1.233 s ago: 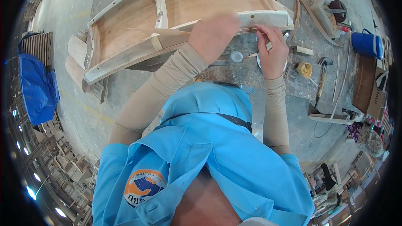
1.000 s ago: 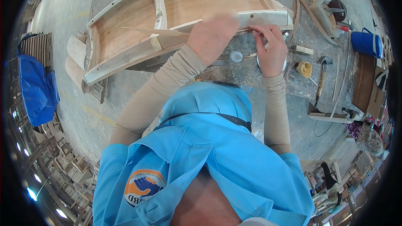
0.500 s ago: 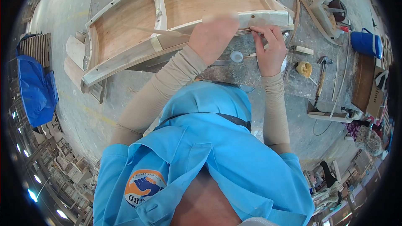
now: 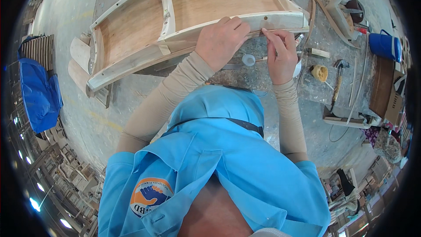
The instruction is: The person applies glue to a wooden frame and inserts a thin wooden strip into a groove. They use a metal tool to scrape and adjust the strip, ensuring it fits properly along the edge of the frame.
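Frame (image 4: pixel 197 6) lies open-side up, apparently for reach; my right hand (image 4: pixel 282 52) pinches its edge, my left hand's (image 4: pixel 221 40) grip unclear.

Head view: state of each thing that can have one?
Wooden frame: open side up
Left hand: fingers bent at the frame's near side; grip unclear
Right hand: fingertips at same side; grip unclear
Yellow tub: open
Hammer: lying down
Blue sheet: creased
Lamp: lit
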Motion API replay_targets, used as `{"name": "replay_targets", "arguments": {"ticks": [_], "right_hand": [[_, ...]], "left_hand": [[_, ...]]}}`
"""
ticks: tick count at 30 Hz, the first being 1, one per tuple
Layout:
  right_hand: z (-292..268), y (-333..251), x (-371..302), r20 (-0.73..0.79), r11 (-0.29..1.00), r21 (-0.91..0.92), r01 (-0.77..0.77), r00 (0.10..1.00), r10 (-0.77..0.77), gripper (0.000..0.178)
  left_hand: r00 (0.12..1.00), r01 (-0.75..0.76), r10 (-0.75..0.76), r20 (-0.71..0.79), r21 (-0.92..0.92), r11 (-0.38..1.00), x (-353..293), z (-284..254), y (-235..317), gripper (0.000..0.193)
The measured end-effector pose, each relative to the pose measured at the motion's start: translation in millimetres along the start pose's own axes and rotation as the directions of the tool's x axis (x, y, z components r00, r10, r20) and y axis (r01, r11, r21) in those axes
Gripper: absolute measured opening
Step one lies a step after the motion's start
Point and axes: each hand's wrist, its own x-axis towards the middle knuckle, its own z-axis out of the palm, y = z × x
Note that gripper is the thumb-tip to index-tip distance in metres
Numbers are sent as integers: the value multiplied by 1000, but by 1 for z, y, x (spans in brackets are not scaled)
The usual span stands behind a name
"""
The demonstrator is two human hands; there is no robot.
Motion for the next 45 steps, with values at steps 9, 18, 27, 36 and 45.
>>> {"name": "replay_targets", "arguments": {"ticks": [9,18,27,36,45], "right_hand": [[2,3,-1,-8,1000,12,1,1000,-1,46],[6,9,-10,14,1000,24,10,1000,-11,56],[5,11,-11,15,999,3,37,999,-37,58],[3,11,-13,44,999,-33,37,998,-36,61],[3,7,-16,43,999,-34,27,999,-25,65]], "left_hand": [[999,-34,33,-40,-24,999,8,12,1,15],[987,-141,144,-68,44,989,10,15,1,13],[982,-178,179,-59,15,984,2,8,-5,16],[986,-136,133,-101,-28,990,-1,12,-5,21],[982,-184,182,-39,-41,982,3,8,-8,22]]}}
